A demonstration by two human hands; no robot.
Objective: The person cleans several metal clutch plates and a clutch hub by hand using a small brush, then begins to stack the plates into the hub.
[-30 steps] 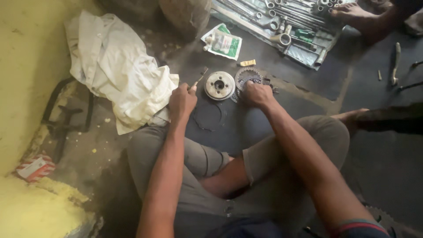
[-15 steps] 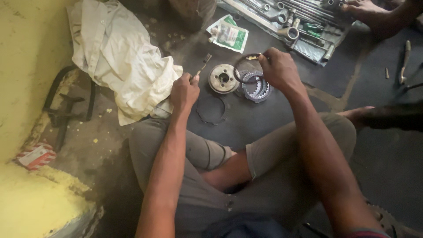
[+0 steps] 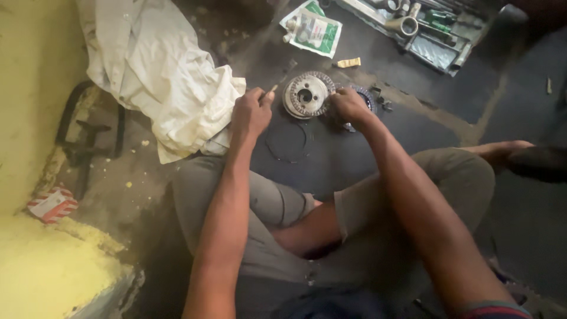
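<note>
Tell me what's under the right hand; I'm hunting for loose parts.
Under the right hand, a dark toothed ring shows at its far edge, beside the round metal hub. Small dark bits lie beside it. The ring's middle and near side are covered by the hand.

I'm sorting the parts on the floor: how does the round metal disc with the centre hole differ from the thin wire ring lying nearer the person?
The pale round metal disc is thick and solid-faced with a toothed rim and a centre hole; the thin dark wire ring is only an outline, with bare floor showing inside it. The right hand touches the disc's edge; the ring lies untouched, below the left hand. Both are round and lie flat on the dark floor.
</note>
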